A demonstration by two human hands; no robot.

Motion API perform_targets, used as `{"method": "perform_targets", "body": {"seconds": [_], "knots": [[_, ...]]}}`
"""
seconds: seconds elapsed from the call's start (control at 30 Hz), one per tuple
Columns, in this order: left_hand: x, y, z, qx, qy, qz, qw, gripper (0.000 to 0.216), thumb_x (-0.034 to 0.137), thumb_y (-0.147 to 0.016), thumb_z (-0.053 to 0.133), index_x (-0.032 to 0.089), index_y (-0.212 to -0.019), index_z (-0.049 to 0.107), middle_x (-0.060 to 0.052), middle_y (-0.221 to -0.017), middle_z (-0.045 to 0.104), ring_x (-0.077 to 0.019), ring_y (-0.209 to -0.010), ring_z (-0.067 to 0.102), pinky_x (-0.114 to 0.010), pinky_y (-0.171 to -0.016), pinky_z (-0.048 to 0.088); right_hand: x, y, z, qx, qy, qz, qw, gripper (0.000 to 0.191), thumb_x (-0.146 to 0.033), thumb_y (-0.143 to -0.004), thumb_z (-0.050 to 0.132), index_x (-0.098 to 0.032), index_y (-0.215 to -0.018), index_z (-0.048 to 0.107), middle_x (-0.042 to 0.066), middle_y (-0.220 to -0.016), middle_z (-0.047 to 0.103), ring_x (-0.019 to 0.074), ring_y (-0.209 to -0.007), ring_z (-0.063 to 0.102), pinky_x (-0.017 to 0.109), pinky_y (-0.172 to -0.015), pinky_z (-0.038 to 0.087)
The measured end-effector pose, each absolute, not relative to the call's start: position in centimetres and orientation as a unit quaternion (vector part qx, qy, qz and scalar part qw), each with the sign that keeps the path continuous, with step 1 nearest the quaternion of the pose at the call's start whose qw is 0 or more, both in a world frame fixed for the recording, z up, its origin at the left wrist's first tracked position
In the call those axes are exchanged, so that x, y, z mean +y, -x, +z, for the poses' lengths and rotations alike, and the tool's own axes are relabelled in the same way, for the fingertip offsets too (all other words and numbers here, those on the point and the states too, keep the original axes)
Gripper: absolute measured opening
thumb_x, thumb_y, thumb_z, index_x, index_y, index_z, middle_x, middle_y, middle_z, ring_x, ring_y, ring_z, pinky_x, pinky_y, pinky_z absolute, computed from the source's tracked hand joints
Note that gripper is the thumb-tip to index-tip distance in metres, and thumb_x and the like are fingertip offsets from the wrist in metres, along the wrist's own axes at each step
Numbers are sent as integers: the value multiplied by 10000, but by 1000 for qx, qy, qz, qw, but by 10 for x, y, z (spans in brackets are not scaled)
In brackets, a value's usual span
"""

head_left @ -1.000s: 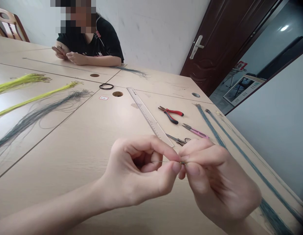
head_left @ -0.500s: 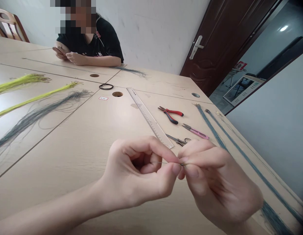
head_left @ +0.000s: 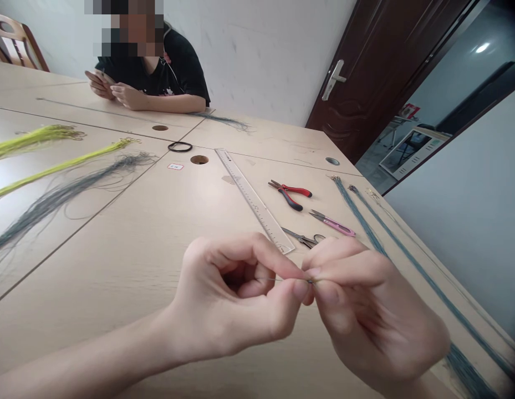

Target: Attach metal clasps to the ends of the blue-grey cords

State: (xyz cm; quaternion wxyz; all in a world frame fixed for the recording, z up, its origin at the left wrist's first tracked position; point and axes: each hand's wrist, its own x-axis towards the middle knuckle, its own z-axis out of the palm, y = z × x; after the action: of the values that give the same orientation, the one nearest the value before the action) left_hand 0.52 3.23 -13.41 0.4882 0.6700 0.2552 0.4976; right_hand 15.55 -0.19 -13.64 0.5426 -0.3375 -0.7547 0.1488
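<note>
Both hands meet in front of me above the table [head_left: 128, 266], thumbs and forefingers pinched tip to tip. My left hand [head_left: 236, 299] is closed on a thin thread [head_left: 275, 279], which runs back into its curled fingers. Between the fingertips shows a tiny dark bit [head_left: 310, 281], too small to make out. My right hand [head_left: 373, 305] pinches the same spot from the other side, its grip mostly hidden by its own fingers. Just beyond the hands lie dark scissors [head_left: 301, 237] and a clear ruler [head_left: 253, 199].
Red-and-black pliers [head_left: 289, 194] and pink thread snips [head_left: 332, 223] lie behind the scissors. Blue-grey thread bundles [head_left: 365, 221] run along the right; yellow bundles [head_left: 66, 160] and a grey-blue one [head_left: 66, 199] lie left. A black ring [head_left: 180, 147] is farther back. Another person [head_left: 174, 77] sits opposite, holding a phone.
My hands stay pinched together in nearly the same place, with only a slight shift of the fingertips. The person opposite has raised the phone a little.
</note>
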Motion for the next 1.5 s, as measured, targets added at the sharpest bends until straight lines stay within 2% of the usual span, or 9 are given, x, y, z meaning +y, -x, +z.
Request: {"method": "perform_targets", "body": {"seconds": [0.67,1.5], "knots": [[31,-6,-136,254,-659,519,482,146,96,-677,589,182,-586,512,102,-396,241,-37,-364,188,-166,-319,167,-3,-158,-134,-770,339,117,528,196,-26,-788,540,-191,-892,561,-9,-675,564,131,-626,540,332,-657,525],[29,-8,-134,254,-660,525,473,163,58,-660,545,187,-591,475,112,-408,227,-32,-367,170,-151,-328,150,0,-155,-133,-775,316,111,537,180,4,-783,523,-146,-875,561,-6,-699,545,101,-620,509,306,-670,528]]}}
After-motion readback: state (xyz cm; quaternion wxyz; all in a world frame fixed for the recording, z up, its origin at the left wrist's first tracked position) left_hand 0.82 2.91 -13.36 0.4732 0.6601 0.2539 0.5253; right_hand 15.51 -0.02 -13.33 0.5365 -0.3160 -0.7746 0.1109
